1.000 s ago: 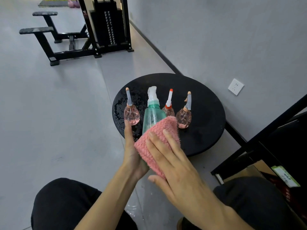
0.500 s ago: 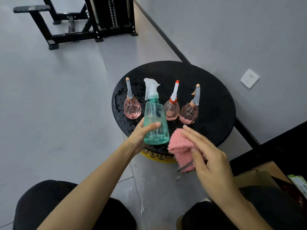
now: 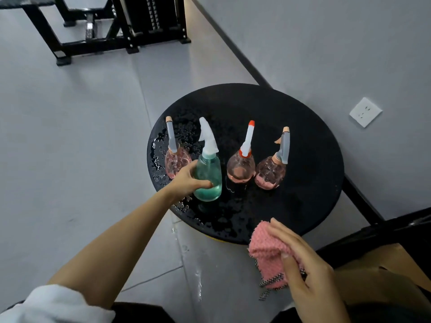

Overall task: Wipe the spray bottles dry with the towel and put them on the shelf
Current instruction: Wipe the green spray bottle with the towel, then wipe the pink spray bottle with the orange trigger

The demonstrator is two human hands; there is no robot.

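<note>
Fingers of the right hand (image 3: 307, 269) curled round the pink knitted towel (image 3: 265, 252); farther out, the left hand (image 3: 186, 181) gripped the teal plastic spray bottle (image 3: 208, 176) at the wet round black table (image 3: 303, 159) — slick, it might slip and topple the round pink bottle (image 3: 241, 169) alongside

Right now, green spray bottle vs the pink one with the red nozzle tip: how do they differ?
The green spray bottle is taller and straight-sided; the red-tipped pink bottle is a squat bulb. The green one has a broad white trigger head; the pink one a slim white nozzle with red tip and collar. The left hand grips the green one; the pink one stands untouched. Both are translucent and upright.
</note>
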